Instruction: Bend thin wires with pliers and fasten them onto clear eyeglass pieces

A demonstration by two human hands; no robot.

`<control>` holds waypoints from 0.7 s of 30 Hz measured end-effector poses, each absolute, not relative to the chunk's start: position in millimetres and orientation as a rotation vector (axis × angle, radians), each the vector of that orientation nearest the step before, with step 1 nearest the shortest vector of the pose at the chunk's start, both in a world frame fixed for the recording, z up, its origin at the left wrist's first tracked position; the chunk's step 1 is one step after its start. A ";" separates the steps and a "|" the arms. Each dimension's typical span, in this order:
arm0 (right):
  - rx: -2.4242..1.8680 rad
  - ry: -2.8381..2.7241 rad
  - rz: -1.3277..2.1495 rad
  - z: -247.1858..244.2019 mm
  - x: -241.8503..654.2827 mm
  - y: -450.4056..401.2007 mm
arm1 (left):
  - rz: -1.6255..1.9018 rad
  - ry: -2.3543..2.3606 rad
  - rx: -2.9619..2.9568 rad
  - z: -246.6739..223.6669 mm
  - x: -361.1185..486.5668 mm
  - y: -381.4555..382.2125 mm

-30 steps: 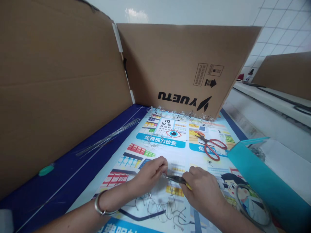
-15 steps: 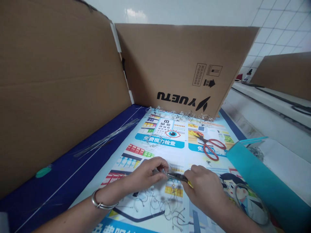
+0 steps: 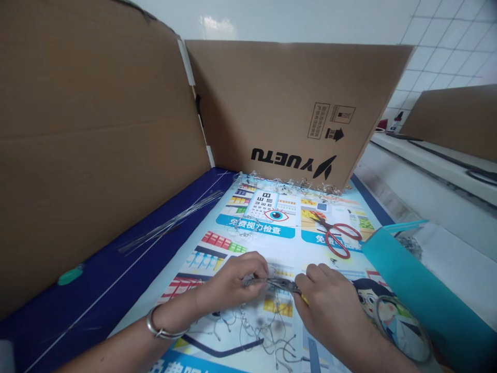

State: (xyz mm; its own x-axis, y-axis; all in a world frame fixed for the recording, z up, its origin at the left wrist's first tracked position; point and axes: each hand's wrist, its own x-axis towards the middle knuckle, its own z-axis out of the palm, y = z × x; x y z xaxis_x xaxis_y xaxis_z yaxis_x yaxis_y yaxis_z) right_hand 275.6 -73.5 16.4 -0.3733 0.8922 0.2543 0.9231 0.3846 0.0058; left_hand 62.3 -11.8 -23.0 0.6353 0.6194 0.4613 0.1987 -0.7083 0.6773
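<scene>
The left hand (image 3: 229, 285) and right hand (image 3: 330, 305) cover most of the pliers (image 3: 281, 284), and whatever sits at the pliers' tips is blurred, so its shape cannot be made out. The thin wire pieces (image 3: 252, 331) below the hands run toward the bottom edge, where the printed poster (image 3: 272, 246) is cut off mid-caption, and the tiny clear bits (image 3: 291, 184) along the cardboard box (image 3: 295, 103) are too small to identify. The teal folder (image 3: 411, 280) is cut off at the right edge.
</scene>
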 end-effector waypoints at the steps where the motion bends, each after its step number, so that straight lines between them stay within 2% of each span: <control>1: -1.612 -2.436 -0.217 17.1 275.7 -73.7 | 0.951 0.616 2.272 -22.7 62.3 -11.8; 21: -1.415 -2.480 -0.482 17.5 279.1 -75.2 | 1.066 0.565 2.169 -17.0 64.3 -12.6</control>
